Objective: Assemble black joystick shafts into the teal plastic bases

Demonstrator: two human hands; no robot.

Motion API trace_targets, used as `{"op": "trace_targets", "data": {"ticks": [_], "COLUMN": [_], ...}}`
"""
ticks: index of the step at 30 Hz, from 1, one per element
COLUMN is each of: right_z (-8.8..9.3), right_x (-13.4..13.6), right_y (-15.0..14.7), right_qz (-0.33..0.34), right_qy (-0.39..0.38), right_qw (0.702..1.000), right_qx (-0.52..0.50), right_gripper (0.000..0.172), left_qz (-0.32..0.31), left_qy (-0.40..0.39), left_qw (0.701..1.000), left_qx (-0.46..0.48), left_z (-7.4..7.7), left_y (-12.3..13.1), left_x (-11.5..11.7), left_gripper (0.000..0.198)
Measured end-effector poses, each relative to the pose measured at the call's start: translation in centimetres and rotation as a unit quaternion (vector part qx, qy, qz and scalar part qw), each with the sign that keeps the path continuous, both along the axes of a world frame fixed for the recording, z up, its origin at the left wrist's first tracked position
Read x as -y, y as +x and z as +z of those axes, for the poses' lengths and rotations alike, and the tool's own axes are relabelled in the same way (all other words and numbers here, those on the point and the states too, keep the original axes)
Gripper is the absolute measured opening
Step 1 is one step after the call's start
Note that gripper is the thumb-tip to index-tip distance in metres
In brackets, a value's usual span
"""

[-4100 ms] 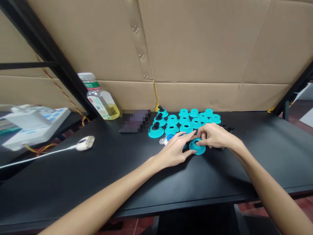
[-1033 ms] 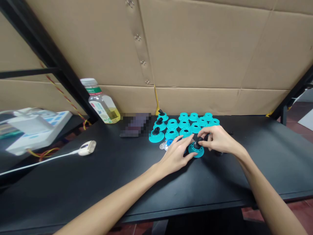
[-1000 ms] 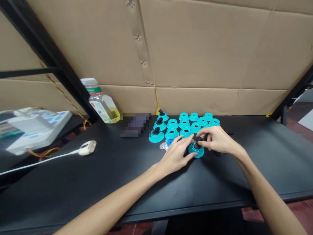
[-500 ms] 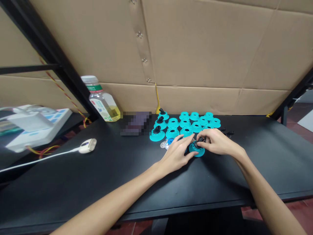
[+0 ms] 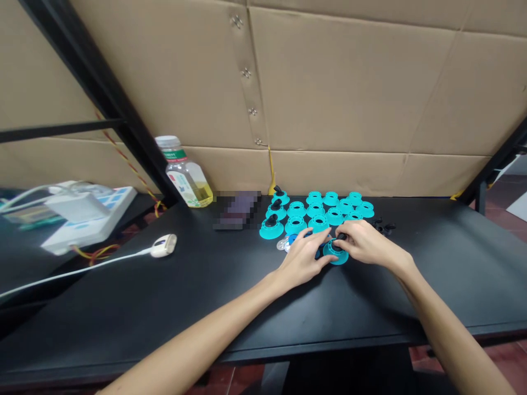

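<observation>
Turquoise base sits on the black table, between both hands. Left hand grips its rim between thumb and fingers; right hand pinches the black knob in its opening. Lettering on the bottle is too small to read. Cardboard lines the back. Compared with one second earlier, the knob sits lower in the base.

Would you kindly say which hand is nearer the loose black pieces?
Right: the right hand is just in front-left of the loose black pieces; the left hand is farther left.
</observation>
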State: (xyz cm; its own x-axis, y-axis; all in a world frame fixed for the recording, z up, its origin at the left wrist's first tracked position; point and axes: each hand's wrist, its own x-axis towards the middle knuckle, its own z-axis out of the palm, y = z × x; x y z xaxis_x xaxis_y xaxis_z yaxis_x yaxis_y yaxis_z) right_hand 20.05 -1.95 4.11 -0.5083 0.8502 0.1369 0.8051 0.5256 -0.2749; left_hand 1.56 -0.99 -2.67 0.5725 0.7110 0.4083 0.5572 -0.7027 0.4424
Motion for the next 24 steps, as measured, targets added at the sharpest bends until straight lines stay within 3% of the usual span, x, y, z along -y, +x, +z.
{"op": "trace_targets", "data": {"ticks": [16,24], "right_z": [-0.2,-1.6], "right_x": [1.0,1.2], "right_y": [-0.3,-0.1], "right_qz": [-0.049,-0.081], "right_qy": [0.068,0.112], "right_qw": [0.989,0.981], "right_qx": [0.121,0.135], "right_gripper": [0.029,0.041], "left_qz": [0.005,0.008], "left_qy": [0.008,0.052], "left_qw": [1.000,0.998], "left_qx": [-0.001,-0.020], "left_z": [0.1,-0.4], "left_y": [0.4,0.6], "left_x": [0.2,0.1], "left_gripper": [0.056,0.048]}}
